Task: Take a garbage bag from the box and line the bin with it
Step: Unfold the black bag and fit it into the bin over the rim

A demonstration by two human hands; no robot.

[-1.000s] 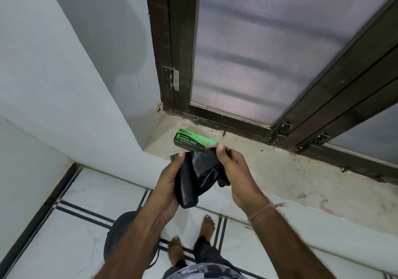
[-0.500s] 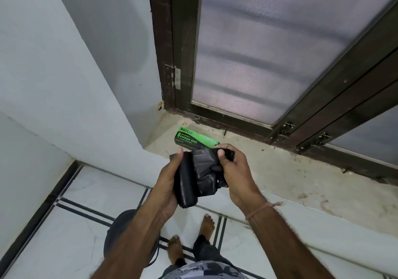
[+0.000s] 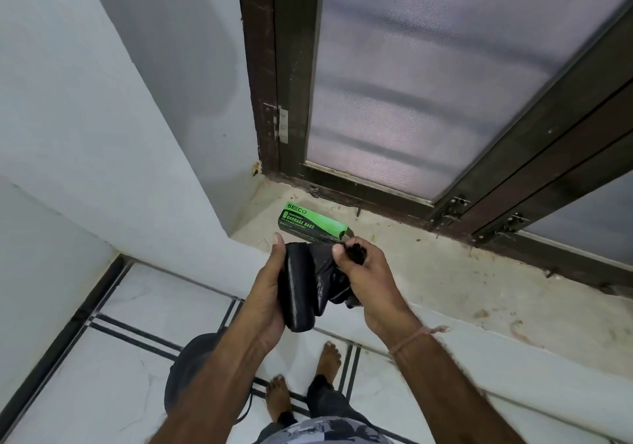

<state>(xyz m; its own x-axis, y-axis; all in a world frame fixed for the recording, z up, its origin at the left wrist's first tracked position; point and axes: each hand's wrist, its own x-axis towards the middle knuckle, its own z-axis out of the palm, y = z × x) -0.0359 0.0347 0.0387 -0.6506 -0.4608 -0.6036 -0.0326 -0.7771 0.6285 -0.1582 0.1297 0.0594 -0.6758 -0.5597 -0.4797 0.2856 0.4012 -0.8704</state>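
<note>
Our left hand (image 3: pixel 270 293) cups a black plastic roll of garbage bags (image 3: pixel 298 289); our right hand (image 3: pixel 364 279) pinches its loose end. Just behind lies the green cardboard box (image 3: pixel 310 222) on the stone sill (image 3: pixel 445 282). The round dark bin (image 3: pixel 186 371) stands on the floor below.

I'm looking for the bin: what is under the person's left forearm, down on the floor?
A dark round bin stands on the tiled floor beneath the left forearm. The arm covers its right part, so its inside and any liner cannot be seen.
</note>
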